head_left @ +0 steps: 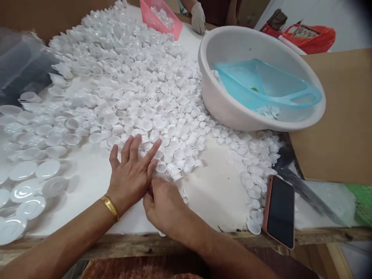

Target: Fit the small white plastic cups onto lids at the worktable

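Observation:
My left hand (129,174) lies with its fingers spread at the near edge of a heap of tiny white cups (148,112). Its fingertips touch or nearly touch the closest cups. A gold bracelet (110,208) circles that wrist. Against the thumb side of it, my right hand (166,205) is closed with its knuckles up. Whatever its fingers hold, if anything, is hidden beneath it. A few small white pieces (185,197) lie just right of the right hand.
White saucers (30,207) lie at the left. A large white basin (261,126) holds a blue scoop (241,83). A phone (280,211) rests at the front edge. Behind are a pink scoop (174,29) with cups and another person's gloved hand (198,18). Cardboard (334,116) is at right.

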Motion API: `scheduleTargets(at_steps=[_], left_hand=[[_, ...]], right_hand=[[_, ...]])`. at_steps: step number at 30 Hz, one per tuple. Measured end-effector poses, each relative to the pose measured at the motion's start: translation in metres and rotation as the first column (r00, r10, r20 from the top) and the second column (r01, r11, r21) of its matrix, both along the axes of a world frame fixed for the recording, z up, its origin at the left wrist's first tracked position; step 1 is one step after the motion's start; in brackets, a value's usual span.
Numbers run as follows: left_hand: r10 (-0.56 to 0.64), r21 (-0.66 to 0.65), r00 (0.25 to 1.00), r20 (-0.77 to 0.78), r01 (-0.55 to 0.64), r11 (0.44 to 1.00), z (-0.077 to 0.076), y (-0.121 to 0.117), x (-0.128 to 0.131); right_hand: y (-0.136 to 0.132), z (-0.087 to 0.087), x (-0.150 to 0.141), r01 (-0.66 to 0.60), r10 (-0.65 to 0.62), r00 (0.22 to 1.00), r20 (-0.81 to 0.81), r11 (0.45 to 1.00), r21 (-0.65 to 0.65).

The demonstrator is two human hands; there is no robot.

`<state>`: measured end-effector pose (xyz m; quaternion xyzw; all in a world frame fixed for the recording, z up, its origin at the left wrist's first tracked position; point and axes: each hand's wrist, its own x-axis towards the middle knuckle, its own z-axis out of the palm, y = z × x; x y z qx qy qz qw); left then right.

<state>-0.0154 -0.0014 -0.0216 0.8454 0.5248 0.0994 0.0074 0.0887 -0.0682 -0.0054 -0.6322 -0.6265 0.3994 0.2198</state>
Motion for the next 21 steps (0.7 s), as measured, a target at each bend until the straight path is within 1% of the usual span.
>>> scheduleTargets(at_steps=[6,9,10,11,12,13,14,15,16,17,18,20,21], left_hand=[[0.022,0.000,1.000,0.005,-0.022,1.000,0.003,0.000,0.001],[0.056,0.019,0.998,0.018,-0.056,0.998,0.004,-0.004,0.001],[0.075,0.018,0.997,0.026,-0.075,0.997,0.005,-0.007,0.000],[0.094,0.009,0.995,0.033,-0.094,0.996,0.005,-0.010,-0.002],[0.112,-0.008,0.993,0.037,-0.112,0.994,0.006,-0.012,-0.005],[0.130,-0.025,0.991,0.036,-0.129,0.991,0.006,-0.015,-0.010],[0.147,-0.035,0.989,0.029,-0.146,0.989,0.007,-0.016,-0.017],[0.165,-0.031,0.986,0.018,-0.164,0.986,0.009,-0.016,-0.025],[0.189,-0.007,0.982,0.005,-0.189,0.982,0.010,-0.015,-0.034],[0.223,0.028,0.975,-0.005,-0.223,0.974,0.012,-0.014,-0.043],[0.261,0.061,0.965,-0.014,-0.260,0.964,0.014,-0.011,-0.053],[0.324,0.094,0.946,-0.026,-0.320,0.943,0.018,-0.005,-0.071],[0.327,0.091,0.945,-0.029,-0.323,0.942,0.019,-0.002,-0.079]], right_hand=[[0.004,0.006,-0.002,-0.056,0.055,0.996,0.064,0.998,0.002],[0.001,0.015,0.010,-0.090,0.088,0.995,0.041,0.995,0.040],[0.000,0.019,0.019,-0.066,0.065,0.998,0.019,0.997,0.049],[-0.001,0.023,0.031,-0.012,0.011,1.000,0.011,0.998,0.057],[-0.001,0.026,0.047,0.070,-0.072,0.997,0.028,0.995,0.068],[-0.002,0.028,0.065,0.177,-0.186,0.978,0.095,0.980,0.095],[-0.003,0.029,0.084,0.270,-0.297,0.934,0.198,0.951,0.150],[-0.005,0.028,0.104,0.330,-0.391,0.863,0.320,0.916,0.231],[-0.006,0.026,0.123,0.340,-0.442,0.780,0.444,0.894,0.293],[-0.008,0.022,0.140,0.327,-0.453,0.694,0.559,0.891,0.316],[-0.009,0.017,0.154,0.285,-0.413,0.633,0.655,0.911,0.299],[-0.012,0.004,0.174,0.161,-0.291,0.569,0.769,0.957,0.243],[-0.013,-0.003,0.180,0.105,-0.241,0.545,0.803,0.970,0.220]])
